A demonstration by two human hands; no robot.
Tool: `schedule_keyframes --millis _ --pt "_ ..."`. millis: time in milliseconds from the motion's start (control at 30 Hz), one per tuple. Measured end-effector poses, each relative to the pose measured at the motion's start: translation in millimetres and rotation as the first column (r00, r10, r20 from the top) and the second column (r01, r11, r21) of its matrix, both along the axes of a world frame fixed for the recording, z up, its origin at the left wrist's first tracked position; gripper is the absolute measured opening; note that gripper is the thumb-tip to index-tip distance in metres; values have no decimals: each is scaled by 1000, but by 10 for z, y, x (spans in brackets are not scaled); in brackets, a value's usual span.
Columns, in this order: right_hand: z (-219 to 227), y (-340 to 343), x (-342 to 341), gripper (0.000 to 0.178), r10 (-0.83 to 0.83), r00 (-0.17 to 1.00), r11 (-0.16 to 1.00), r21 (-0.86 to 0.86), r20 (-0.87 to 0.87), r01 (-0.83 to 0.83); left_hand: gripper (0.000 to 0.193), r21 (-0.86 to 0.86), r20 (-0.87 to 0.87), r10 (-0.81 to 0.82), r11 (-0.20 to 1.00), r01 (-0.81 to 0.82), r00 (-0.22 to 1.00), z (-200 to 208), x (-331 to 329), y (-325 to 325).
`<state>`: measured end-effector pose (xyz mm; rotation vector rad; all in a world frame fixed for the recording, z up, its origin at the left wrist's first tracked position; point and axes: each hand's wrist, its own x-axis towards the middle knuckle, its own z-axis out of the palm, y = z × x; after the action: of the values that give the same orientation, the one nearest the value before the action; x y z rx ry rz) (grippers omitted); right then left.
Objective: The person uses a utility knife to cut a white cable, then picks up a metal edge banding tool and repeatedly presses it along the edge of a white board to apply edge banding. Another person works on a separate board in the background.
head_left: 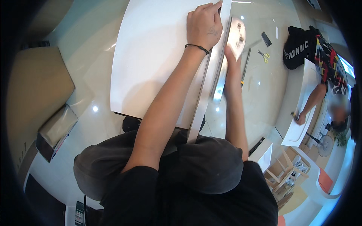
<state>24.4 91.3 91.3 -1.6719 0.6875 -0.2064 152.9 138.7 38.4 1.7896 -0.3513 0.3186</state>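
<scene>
We're busy at twelve o'clock!
Left hand [204,25], half-curled, grip unclear, seemingly steadies white panel [151,49]; right hand [232,64] clasps metal piece [236,37].

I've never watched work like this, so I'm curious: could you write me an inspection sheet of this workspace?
Surface: pale glossy floor, reflecting lights.
Job's things: large white panel; shiny metal piece.
Clutter: yellow-handled scissors, dark flat piece and thin rod-like tool on the floor.
Hands: left hand on the panel near its edge; right hand holds the metal piece.
Cables: thin black cord, lower left; its ends are unclear.
Surroundings: another person at a second white panel; a fan nearby.
</scene>
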Motion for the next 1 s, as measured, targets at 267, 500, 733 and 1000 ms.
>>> schedule_keyframes --millis 267,500,733,1000 --pt "-345 -791 1008 44 101 989 968 221 106 -123 31 -1 2 -5 1000 5 1000 -18 23 -16" --pt "29 -89 114 79 100 994 992 -83 49 -95 31 -16 35 -4 1000 4 999 12 -6 10" --pt "100 298 -556 79 -20 1000 1000 -3 -20 20 31 -15 21 1 1000 -1 1000 -42 -18 -1" --pt "-435 -817 1139 45 138 972 931 308 190 -193 31 10 4 -19 1000 19 1000 -21 4 -6"
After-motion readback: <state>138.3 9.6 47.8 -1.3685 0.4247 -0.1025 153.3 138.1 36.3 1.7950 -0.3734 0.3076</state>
